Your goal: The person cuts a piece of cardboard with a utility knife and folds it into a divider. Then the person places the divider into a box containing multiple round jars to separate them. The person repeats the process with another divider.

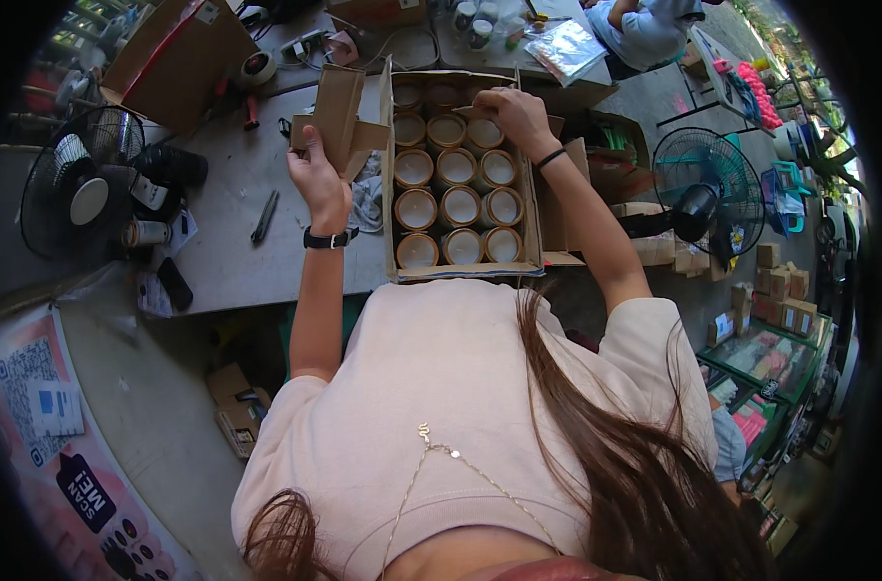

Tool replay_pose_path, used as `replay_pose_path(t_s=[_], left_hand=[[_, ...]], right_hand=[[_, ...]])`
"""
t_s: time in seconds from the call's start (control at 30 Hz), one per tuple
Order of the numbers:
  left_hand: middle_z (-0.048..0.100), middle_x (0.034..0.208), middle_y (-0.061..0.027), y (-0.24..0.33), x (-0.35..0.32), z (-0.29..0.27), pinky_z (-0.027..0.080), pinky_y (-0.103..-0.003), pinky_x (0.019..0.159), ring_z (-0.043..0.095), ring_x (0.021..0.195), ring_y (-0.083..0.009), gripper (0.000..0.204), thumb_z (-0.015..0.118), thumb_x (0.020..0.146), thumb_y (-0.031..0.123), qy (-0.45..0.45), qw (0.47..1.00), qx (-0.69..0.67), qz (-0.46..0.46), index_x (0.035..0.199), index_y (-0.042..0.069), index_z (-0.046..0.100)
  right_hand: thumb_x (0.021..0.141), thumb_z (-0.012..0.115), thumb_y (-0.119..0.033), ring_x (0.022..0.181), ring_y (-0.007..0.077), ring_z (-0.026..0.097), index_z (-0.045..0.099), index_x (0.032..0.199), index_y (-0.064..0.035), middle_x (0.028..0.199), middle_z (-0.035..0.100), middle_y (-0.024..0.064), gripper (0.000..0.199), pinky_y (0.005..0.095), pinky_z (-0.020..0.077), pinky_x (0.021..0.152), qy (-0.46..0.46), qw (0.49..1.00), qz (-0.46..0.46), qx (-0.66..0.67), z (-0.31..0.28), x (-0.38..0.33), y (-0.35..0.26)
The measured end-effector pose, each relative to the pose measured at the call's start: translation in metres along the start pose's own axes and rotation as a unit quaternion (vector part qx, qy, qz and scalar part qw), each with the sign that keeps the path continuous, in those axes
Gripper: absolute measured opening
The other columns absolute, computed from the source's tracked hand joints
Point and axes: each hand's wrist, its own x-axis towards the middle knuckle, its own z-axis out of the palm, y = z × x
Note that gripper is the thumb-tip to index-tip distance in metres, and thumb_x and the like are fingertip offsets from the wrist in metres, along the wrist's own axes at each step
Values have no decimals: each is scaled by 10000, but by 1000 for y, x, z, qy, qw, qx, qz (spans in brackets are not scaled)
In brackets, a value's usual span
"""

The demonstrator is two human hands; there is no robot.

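An open cardboard carton (391,208) stands before me, filled with rows of round jars (457,167) whose tops look white inside amber rims, like jar candles. Left of the carton, my left hand (319,179) is closed around the lower end of folded brown cardboard pieces (335,111), held upright with flaps sticking out. Over the carton's far right part, my right hand (515,113) has its fingers bent down and pinched. A strip of brown cardboard (470,112) shows at its fingertips, above the far jars. The farthest jars are in shadow and partly covered.
A box cutter (264,217) lies on the white table (238,276), left of the carton. Black fans stand at left (85,189) and right (707,184). A crumpled cloth (367,201) touches the carton's left side. Another person (644,29) sits at the far right.
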Motion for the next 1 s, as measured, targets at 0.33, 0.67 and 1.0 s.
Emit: replay_pose_path(t_s=[0.33,0.67,1.0], left_hand=[[647,1130,-91,11,-7,-78,556,-356,890,644,1024,-190,473,698,979,409,68,997,33,12,1157,15,507],[645,1148,-87,2,-15,-95,542,-355,902,632,1056,-187,483,695,983,408,97,994,43,7,1177,5,513],[630,1164,-90,-14,-19,-82,516,-337,936,610,1050,-178,490,687,990,406,64,996,59,0,1192,-1,503]], right_hand=[[832,653,-150,901,323,727,785,969,-195,946,755,101,195,441,591,727,-204,978,-38,-16,31,19,-27],[903,577,-112,971,305,687,679,1004,-146,997,724,43,147,431,577,711,-125,991,-43,-10,33,-22,-19],[950,539,-89,982,345,680,626,1158,-141,1078,677,118,232,466,575,798,-128,992,0,-16,54,-40,-30]])
